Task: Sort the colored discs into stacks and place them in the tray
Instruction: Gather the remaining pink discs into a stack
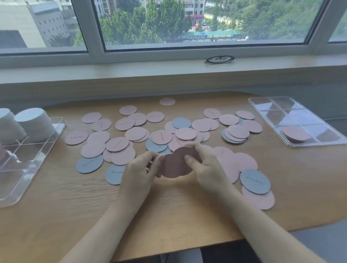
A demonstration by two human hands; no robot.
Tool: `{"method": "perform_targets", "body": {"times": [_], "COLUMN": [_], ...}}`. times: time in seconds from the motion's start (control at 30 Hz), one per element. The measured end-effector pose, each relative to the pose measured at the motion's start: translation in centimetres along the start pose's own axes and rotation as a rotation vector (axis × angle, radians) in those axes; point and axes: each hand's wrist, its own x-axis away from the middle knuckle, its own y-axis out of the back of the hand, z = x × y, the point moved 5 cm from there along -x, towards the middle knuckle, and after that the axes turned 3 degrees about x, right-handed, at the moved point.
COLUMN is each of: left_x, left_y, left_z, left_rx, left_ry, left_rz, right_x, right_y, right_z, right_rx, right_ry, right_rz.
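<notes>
Both forearms reach in from the bottom edge and meet over the middle of the tabletop (pixel 195 208), where the hands square up a small bunch of pink discs (pixel 176 165) lifted off the wood.

Going from the left: the left tray (pixel 16 177), clear and divided, carries two tall stacks of grey discs (pixel 18 125) in its far compartments. The left hand (pixel 139 170) pinches the bunch's left edge, fingers (pixel 157 160) curled together against it. The right hand (pixel 205 164) grips the right edge, thumb on the near face and the other fingers wrapped behind; neither hand is spread.

The bunch looks fanned, two discs showing side by side, so the step in hand seems to be aligning them. To do it well, I would loosen both pinches slightly, let the edges slide flush between the palms, then tap the bunch on the wood before gathering more pink.

Loose pink and grey discs (pixel 158 137) lie scattered and overlapping beyond and beside the hands. On the right, the right tray (pixel 333 137) holds a low pink stack (pixel 295 134) in its near left compartment, probably this bunch's destination.
</notes>
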Motion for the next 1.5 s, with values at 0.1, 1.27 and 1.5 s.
{"method": "perform_targets", "body": {"times": [0.1,1.27,1.5], "left_x": [0.0,0.3,0.4], "left_y": [-0.1,-1.3,-1.2], "left_z": [-0.2,-0.4,-0.5], "left_rx": [0.009,-0.094,-0.093], "left_ry": [0.0,-0.046,-0.057], "left_rz": [0.001,0.207,0.211], "right_x": [0.5,0.5,0.4], "right_y": [-1.7,10.4,11.0], "right_z": [-1.0,-5.3,-5.0], "right_rx": [0.097,0.579,0.252], "right_ry": [-0.005,-0.303,-0.237], "right_rz": [0.122,0.026,-0.213]}}
